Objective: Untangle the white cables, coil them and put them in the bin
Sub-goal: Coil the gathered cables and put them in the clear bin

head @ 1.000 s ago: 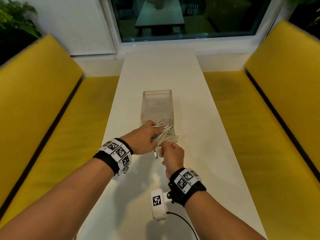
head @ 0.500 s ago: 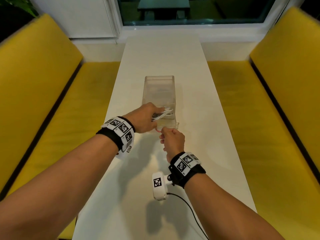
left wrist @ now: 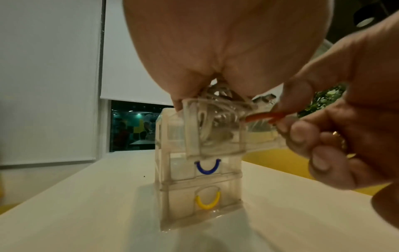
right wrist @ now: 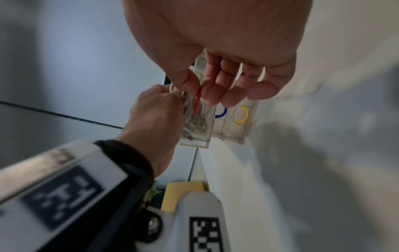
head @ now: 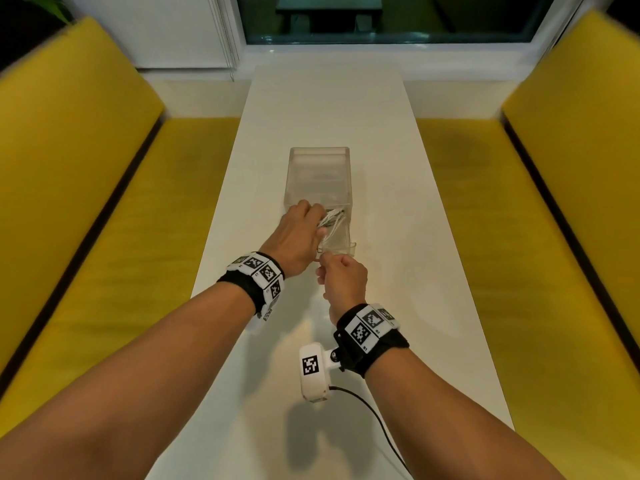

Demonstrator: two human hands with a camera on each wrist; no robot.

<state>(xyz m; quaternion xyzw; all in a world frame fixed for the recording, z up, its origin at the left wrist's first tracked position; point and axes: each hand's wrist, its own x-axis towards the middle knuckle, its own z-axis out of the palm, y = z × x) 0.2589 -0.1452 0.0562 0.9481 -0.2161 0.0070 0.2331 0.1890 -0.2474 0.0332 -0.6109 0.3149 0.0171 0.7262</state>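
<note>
a glossy bundle of white cables (head: 330, 220) is gripped by the left hand (head: 298, 237) inside the pulled-out top drawer (left wrist: 213, 131) of the clear plastic bin (head: 317, 178). at 6 o'clock of it, the drawer's thin red loop handle (left wrist: 265, 116) is pinched by the right hand (head: 343, 280).

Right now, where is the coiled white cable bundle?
The cable bundle sits in the pulled-out top drawer of the clear bin, mid-table in the head view, under the left hand; the right hand pinches the drawer's red handle.
</note>
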